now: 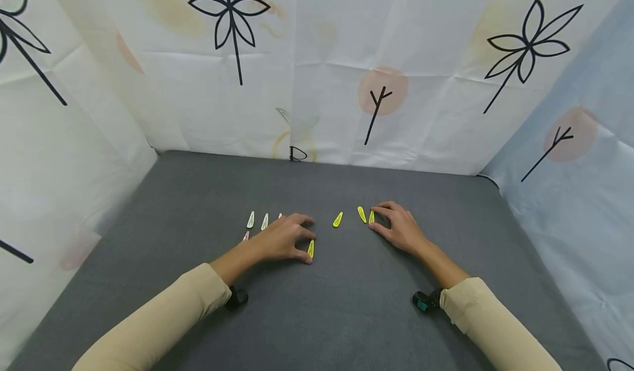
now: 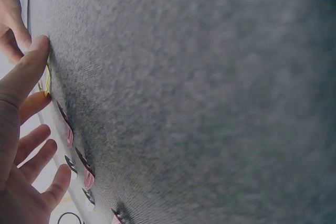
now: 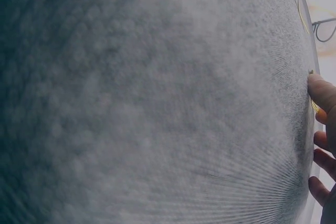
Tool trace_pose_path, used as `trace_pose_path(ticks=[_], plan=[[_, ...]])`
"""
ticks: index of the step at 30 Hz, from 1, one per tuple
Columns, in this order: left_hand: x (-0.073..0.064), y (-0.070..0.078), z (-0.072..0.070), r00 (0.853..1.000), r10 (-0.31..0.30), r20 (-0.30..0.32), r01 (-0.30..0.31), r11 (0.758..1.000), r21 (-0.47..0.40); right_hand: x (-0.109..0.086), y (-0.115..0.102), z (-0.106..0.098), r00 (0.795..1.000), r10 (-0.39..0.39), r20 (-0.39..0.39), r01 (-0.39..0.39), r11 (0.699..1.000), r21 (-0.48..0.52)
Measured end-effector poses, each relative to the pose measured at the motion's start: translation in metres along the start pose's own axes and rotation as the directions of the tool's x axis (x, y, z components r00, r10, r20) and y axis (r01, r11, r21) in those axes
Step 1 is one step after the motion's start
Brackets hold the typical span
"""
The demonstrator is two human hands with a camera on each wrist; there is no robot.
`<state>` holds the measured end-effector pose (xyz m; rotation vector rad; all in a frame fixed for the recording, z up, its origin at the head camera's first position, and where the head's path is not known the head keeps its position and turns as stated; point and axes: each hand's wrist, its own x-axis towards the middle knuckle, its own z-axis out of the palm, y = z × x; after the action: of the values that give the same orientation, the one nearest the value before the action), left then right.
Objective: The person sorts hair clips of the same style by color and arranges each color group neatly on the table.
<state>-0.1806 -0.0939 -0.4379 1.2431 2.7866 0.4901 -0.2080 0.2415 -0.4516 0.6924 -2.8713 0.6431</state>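
Note:
My left hand (image 1: 282, 239) pinches a yellow snap hair clip (image 1: 311, 249) between thumb and index finger, low over the grey table. In the left wrist view this yellow clip (image 2: 48, 81) spans the gap from thumb to fingertip, the other fingers spread loosely. Farther right, my right hand (image 1: 402, 229) has thumb and index finger at the two ends of another yellow clip (image 1: 372, 217). Just left of it lies a second yellow clip (image 1: 362, 214); a third yellow clip (image 1: 338, 219) lies between the hands.
White hair clips (image 1: 250, 219) lie in a row behind my left hand, one partly hidden by it. Pink clips (image 2: 88, 180) show below the fingers in the left wrist view. The grey table (image 1: 327, 327) meets patterned white cloth walls (image 1: 337, 101) at the back and sides.

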Motion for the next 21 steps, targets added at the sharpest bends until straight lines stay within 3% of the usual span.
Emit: trace_pose_path(ticks=[12, 21], plan=[[-0.0059, 0.0023, 0.0016, 0.999, 0.006, -0.052, -0.005, 1.000, 0.019, -0.0014, -0.0002, 0.0005, 1.000, -0.006, 0.000, 0.006, 1.000, 0.006], [-0.0057, 0.0044, 0.0000, 0.999, -0.035, -0.035, 0.035, 0.999, -0.001, -0.0002, 0.0005, 0.0009, 1.000, 0.001, -0.009, -0.001, 1.000, 0.017]])
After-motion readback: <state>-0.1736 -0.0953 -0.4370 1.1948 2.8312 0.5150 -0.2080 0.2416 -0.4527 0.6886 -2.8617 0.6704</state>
